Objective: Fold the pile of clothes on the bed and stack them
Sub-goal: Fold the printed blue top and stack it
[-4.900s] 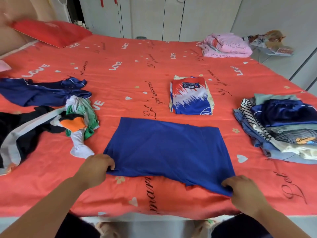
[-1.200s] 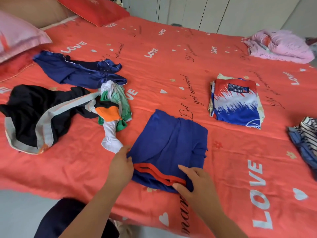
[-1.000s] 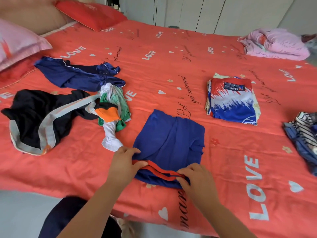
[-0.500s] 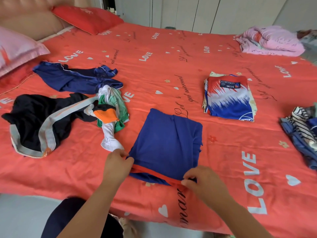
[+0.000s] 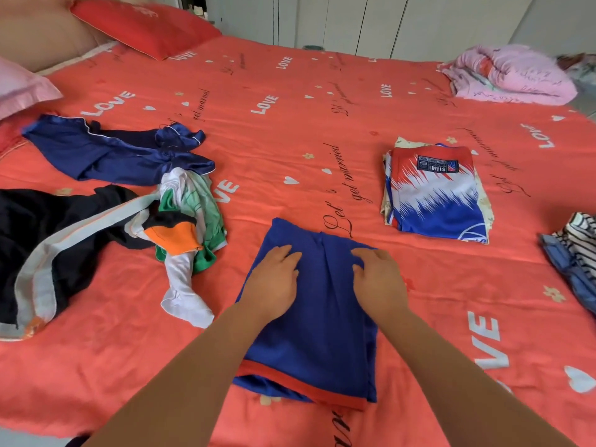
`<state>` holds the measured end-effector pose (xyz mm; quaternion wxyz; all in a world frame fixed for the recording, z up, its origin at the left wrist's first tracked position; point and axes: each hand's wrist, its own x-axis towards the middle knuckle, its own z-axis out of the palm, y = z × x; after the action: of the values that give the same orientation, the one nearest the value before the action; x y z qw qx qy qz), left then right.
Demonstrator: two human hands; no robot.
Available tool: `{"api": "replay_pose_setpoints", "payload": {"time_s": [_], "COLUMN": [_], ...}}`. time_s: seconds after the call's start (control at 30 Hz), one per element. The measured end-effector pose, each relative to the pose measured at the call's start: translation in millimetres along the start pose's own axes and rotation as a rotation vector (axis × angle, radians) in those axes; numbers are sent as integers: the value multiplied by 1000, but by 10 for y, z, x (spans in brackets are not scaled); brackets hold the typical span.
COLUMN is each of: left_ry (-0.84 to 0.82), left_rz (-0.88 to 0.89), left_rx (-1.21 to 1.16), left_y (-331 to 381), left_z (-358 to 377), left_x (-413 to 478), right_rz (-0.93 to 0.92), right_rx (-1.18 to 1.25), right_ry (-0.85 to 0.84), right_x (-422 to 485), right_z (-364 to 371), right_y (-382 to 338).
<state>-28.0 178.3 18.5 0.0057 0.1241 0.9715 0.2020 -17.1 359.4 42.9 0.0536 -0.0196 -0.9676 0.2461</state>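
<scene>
I am working on the bed (image 5: 290,124), whose red-orange cover is carrying every garment.

1. Unfolded work is lying along the left edge. It consists of a black garment (image 5: 48,240) with a grey stripe and a navy garment (image 5: 106,153) beyond it toward the head end. A green, white and orange garment (image 5: 190,221) is touching both on the side toward the middle.
2. The blue garment (image 5: 322,317) is lying at the middle of the near edge, folded into a compact rectangle. Its orange hem band is running along the side nearest me.
3. The folded stack (image 5: 435,195), topped by a red, white and blue jersey, is sitting further in and toward the right edge, well apart from the blue garment.

I am pressing my left hand (image 5: 274,279) and right hand (image 5: 377,279) palm-down on the far half of the blue garment, one on each side of its centre crease. The fingers are lying extended and gripping nothing.

Step in hand, as I judge it: I am flattening the last fold before transfer.

The next move is calling for a change of grip. I should be sliding fingers under both side edges and lifting the packet as one piece so the layers are not opening. I should then be squaring it on top of the folded stack. Three garments at the left edge are waiting after that.
</scene>
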Motion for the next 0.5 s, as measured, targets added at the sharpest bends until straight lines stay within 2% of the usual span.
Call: {"api": "replay_pose_setpoints", "payload": {"time_s": [0.13, 0.3, 0.4, 0.5], "left_ry": [18, -48, -41, 65], "left_rz": [-98, -136, -177, -223], "left_rx": [9, 26, 17, -5], "left_y": [-181, -238, -293, -397], "left_z": [7, 70, 77, 13], "left_x": [408, 851, 1002, 1085], "right_rz": [122, 149, 156, 205], "right_rx": [-41, -31, -7, 47], "right_ry": [-19, -135, -76, 32], "right_x": [431, 627, 671, 748], "right_z": [42, 189, 149, -21], "right_y": [209, 411, 491, 614]}}
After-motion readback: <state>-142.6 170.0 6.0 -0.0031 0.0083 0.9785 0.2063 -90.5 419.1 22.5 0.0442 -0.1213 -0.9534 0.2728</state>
